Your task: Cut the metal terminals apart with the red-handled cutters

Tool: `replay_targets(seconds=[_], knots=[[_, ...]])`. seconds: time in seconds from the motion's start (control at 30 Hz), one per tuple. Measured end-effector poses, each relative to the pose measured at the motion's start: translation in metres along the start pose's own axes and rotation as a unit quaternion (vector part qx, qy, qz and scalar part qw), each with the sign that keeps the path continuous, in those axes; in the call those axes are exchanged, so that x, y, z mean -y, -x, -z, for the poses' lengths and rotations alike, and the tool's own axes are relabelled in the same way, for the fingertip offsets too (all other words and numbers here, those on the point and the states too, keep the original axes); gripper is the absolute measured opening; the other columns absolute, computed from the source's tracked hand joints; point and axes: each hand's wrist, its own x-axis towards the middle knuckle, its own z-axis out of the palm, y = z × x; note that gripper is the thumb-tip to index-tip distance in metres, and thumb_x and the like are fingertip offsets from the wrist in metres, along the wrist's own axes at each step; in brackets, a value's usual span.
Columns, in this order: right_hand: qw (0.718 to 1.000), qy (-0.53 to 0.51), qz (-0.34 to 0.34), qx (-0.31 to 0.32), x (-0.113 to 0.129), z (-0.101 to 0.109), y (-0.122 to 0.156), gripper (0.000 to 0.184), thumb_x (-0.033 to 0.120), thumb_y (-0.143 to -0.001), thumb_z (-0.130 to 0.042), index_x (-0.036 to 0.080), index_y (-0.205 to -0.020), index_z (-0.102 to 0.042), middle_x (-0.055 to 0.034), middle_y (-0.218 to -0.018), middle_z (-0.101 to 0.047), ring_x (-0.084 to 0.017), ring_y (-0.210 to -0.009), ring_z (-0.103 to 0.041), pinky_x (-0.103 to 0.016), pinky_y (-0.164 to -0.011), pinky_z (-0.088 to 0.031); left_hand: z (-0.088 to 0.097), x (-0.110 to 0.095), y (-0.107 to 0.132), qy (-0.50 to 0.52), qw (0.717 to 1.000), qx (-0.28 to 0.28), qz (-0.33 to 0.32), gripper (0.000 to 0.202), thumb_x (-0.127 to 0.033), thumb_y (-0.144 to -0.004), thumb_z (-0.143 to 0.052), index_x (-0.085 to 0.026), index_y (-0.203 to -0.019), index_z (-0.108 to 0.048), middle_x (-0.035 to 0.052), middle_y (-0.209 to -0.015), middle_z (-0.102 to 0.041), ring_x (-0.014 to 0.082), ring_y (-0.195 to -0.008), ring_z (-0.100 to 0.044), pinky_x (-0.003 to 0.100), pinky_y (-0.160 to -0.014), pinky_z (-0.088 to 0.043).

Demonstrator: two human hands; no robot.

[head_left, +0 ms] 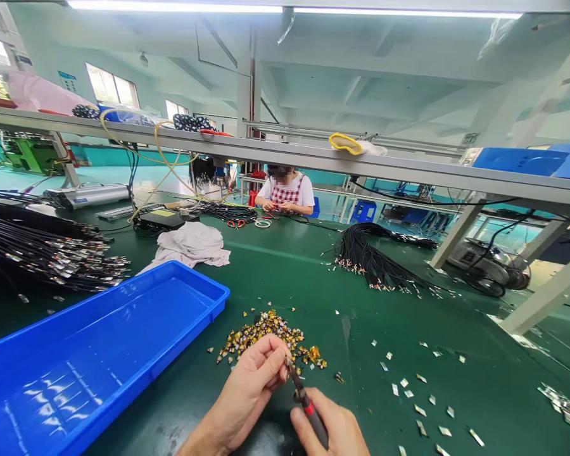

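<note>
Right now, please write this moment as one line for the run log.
left hand: fingers at tool tip | right hand: grips red-banded black-handled tool | nearby: gold-coloured scrap pile, blue plastic tray

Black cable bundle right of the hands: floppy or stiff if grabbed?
Probably floppy: the black cable bundle curves and sags loosely across the green bench. The strands would likely slide apart rather than lift as one, since nothing visibly binds them. Their metal-looking ends, splayed at the near edge, may snag each other.
</note>
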Motion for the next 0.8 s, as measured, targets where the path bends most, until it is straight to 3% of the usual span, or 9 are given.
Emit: replay_targets(seconds=[0.17, 0.37, 0.57, 0.8], knots=[[0.997, 0.049, 0.035, -0.056, -0.0021, -0.0009, 0.0015, 0.063, 0.066, -0.091, -0.024, 0.021, -0.088, -0.068, -0.005, -0.069, -0.069, -0.018, -0.061, -0.067, -0.021, -0.059, -0.047, -0.0014, -0.0034, 0.0017, -0.026, 1.0, -0.011, -0.008, 0.019, -0.033, -0.082, -0.065, -0.017, -0.074, -0.058, -0.0029, -0.064, -0.052, 0.0078, -0.06, -0.043, 0.018, -0.059, -0.034], [0.996, 0.079, 0.043, -0.024, -0.002, 0.0006, 0.0016, 0.066, 0.065, -0.093, -0.017, 0.021, -0.079, -0.065, -0.0028, -0.062, -0.067, -0.016, -0.054, -0.065, -0.021, -0.052, -0.044, -0.0042, -0.0045, 0.0024, -0.05, 0.998, -0.019, -0.021, 0.022, -0.035, -0.081, -0.066, -0.017, -0.072, -0.058, -0.0032, -0.064, -0.052, 0.0085, -0.061, -0.042, 0.019, -0.059, -0.034], [0.996, 0.076, 0.038, -0.034, -0.0054, -0.0018, 0.0008, 0.066, 0.066, -0.092, -0.018, 0.021, -0.088, -0.066, -0.0041, -0.069, -0.069, -0.018, -0.061, -0.067, -0.022, -0.056, -0.046, -0.009, -0.0035, 0.0038, -0.066, 0.996, -0.047, -0.029, 0.024, -0.038, -0.08, -0.066, -0.017, -0.072, -0.057, -0.003, -0.063, -0.052, 0.0098, -0.062, -0.041, 0.021, -0.061, -0.035], [0.998, 0.055, 0.032, -0.03, -0.0023, -0.0014, 0.0008, 0.062, 0.064, -0.093, -0.02, 0.022, -0.079, -0.064, -0.0021, -0.061, -0.067, -0.016, -0.052, -0.064, -0.02, -0.052, -0.042, -0.0076, -0.0011, 0.001, -0.097, 0.993, -0.058, -0.036, 0.025, -0.04, -0.08, -0.065, -0.018, -0.072, -0.057, -0.0026, -0.064, -0.052, 0.0108, -0.063, -0.042, 0.021, -0.061, -0.035]])
